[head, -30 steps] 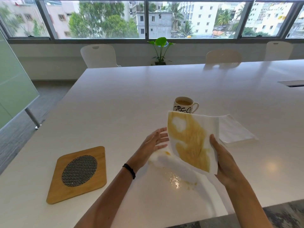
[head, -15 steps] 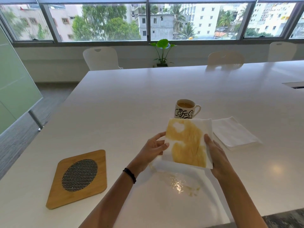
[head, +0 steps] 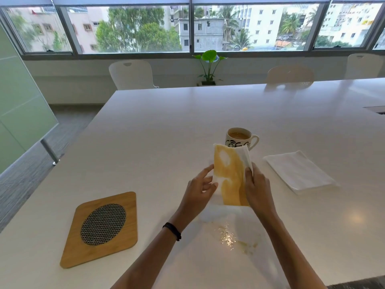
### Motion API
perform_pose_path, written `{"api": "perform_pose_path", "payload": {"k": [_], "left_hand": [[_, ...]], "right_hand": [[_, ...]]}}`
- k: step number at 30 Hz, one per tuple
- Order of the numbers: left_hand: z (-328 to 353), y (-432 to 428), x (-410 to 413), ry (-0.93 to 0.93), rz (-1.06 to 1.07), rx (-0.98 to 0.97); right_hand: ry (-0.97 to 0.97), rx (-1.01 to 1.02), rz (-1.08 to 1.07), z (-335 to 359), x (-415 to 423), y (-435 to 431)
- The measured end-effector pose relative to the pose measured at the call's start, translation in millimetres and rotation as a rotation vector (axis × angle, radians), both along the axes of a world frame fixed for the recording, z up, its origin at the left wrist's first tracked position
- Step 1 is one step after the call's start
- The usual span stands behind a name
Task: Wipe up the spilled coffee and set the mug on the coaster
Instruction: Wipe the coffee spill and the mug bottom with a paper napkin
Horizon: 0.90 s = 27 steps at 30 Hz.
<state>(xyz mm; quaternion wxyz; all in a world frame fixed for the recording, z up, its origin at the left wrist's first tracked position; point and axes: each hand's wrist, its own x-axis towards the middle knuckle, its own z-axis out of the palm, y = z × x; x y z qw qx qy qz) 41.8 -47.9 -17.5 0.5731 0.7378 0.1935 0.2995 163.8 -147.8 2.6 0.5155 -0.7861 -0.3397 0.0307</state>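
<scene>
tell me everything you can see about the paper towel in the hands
The paper towel is thin, white and soft, with a large yellow-brown coffee stain soaked across the side facing the camera. It is held upright above the table, partly folded lengthwise. The left hand pinches its left edge; the right hand grips the right edge. It hides the lower part of the mug behind it.

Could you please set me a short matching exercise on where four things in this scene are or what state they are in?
Things:
1. mug
2. coaster
3. stained paper towel
4. clean napkins

Places or states:
A. held up off the table by both hands
B. stacked flat at the right
C. lying bare at the left
D. standing upright behind the towel, coffee inside

Pairs: 1-D, 2-C, 3-A, 4-B
</scene>
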Motion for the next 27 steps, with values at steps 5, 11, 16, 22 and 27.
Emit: {"api": "perform_pose_path", "payload": {"k": [5,11,16,22,27], "left_hand": [[0.7,-4.6,1.2,-0.038,-0.003,0.031],[5.2,-6.8,-0.5,-0.08,-0.091,-0.016],[7.3,5.9,-1.8,-0.057,-0.112,-0.124],[7.6,48.7,-18.7,0.005,-0.043,-0.206],[0.8,71.0,-26.1,0.065,0.188,-0.036]], "right_hand": [[0.041,0.031,0.091,-1.4,-14.9,13.9],[0.155,0.151,0.154,-3.0,-25.3,23.6],[0.147,0.154,0.182,-4.0,-22.8,27.2],[-0.068,0.067,0.241,-5.5,-18.2,27.4],[-0.349,0.045,0.26,0.0,-16.9,23.7]]}}
